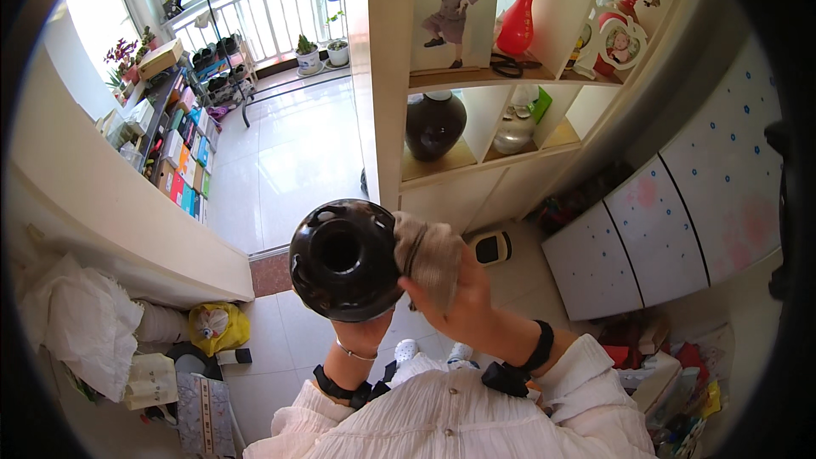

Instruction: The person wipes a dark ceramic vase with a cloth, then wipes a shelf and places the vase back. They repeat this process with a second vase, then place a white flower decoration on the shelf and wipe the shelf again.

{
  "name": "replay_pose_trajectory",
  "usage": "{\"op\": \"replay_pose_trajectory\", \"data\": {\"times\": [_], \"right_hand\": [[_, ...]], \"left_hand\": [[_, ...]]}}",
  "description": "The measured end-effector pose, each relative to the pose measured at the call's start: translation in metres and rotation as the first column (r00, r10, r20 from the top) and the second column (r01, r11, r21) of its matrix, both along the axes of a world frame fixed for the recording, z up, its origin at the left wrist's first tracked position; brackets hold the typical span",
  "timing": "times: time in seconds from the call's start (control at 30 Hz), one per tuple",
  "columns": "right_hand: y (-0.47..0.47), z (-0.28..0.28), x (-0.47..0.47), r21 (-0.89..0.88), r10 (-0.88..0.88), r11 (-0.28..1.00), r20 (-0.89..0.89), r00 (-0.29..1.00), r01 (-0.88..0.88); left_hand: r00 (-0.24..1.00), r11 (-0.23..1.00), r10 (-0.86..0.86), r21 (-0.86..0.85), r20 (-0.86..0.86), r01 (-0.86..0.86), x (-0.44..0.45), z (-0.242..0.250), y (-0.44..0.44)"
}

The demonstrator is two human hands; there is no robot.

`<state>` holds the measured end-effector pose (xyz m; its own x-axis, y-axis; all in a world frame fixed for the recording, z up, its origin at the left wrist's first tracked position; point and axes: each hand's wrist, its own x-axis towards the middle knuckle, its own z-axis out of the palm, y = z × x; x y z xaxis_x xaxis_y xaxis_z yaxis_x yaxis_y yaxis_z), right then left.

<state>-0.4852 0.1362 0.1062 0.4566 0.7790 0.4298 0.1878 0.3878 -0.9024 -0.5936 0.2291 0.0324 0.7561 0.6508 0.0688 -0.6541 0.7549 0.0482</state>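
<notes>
A glossy black round vase point(376, 268) with a narrow open mouth is held up in front of my body. My left hand point(364, 330) supports it from below, its fingers mostly hidden under the vase. In my right hand point(456, 287) is a brown cloth point(428, 255), bunched up and pressed against the vase's right side. Ahead, a shelf unit point(440, 175) holds a larger dark vase point(436, 126), a red bottle point(519, 16) and a pair of black-handled scissors point(510, 65).
A white refrigerator point(644, 236) with blue flowers stands at the right. Bags, among them a yellow plastic bag point(237, 328), lie at the lower left. Stacked boxes point(185, 159) line the wall beyond the doorway. Piled goods point(669, 376) are at the lower right.
</notes>
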Motion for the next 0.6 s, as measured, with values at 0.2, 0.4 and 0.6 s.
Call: {"op": "replay_pose_trajectory", "data": {"times": [0.2, 0.4, 0.6], "right_hand": [[-0.011, -0.005, 0.000, 0.106, -0.062, 0.994, 0.224, 0.973, 0.039], [-0.010, 0.030, 0.021, 0.056, -0.145, 0.981, 0.849, 0.507, 0.187], [-0.012, 0.054, 0.017, -0.093, 0.026, 0.992, 0.824, 0.566, 0.089]], "left_hand": [[0.999, 0.999, -0.040, 0.025, 0.022, 0.039, -0.009, -0.008, 0.008], [0.998, 0.978, 0.029, 0.203, 0.048, -0.038, -0.014, -0.021, 0.005], [0.942, 0.669, 0.306, 0.672, 0.139, -0.317, -0.017, -0.007, 0.013]]}}
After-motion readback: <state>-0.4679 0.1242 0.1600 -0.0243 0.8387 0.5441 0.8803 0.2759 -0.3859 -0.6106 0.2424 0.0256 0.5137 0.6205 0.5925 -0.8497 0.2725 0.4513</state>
